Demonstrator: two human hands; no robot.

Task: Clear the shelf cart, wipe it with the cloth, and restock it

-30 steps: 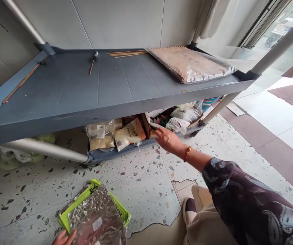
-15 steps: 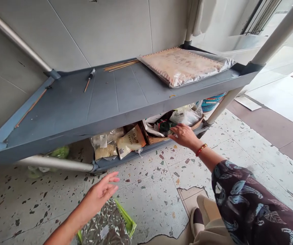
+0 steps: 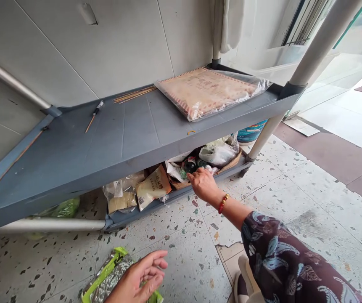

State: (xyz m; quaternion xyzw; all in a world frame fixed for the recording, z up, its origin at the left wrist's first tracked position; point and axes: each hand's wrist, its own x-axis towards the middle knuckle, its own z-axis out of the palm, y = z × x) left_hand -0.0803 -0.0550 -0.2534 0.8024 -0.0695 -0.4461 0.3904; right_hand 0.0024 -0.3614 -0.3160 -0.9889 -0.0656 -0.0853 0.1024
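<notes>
Fingers (image 3: 193, 176) of the right hand (image 3: 202, 184) reach into the lower shelf (image 3: 143, 208) of a grey plastic rack, loosely curled and closed on nothing, their tips at the rim of a cardboard box (image 3: 181, 184) near the shelf's right end. A red bead bracelet (image 3: 223, 203) sits on the wrist, and a dark patterned sleeve (image 3: 281, 261) covers the forearm.

The left hand (image 3: 141, 277) hovers low over the floor, fingers spread and slightly bent (it grips nothing), just above a foil packet with a green border (image 3: 108, 280) that lies flat on the terrazzo floor (image 3: 181, 240). The packet's long axis runs diagonally, from the picture's bottom edge up toward the rack; much of it is hidden by the hand.

Inside the box and beside it lie crumpled plastic bags (image 3: 220, 152) and a dark bottle with a red cap (image 3: 189, 165). Toward the middle of the lower shelf, two bags of pale grain (image 3: 136, 193) lean against its front edge.

On the upper shelf (image 3: 105, 139), a flat tan board wrapped in clear plastic (image 3: 209, 90) fills the right end, a bundle of thin wooden sticks (image 3: 135, 94) lies along the back edge, and a small brush (image 3: 94, 115) lies farther left. Round pale posts (image 3: 319, 38) carry the shelves. Behind stands a grey panelled wall (image 3: 105, 46); to the right the speckled floor gives way to brown and cream tiles (image 3: 335, 143).
</notes>
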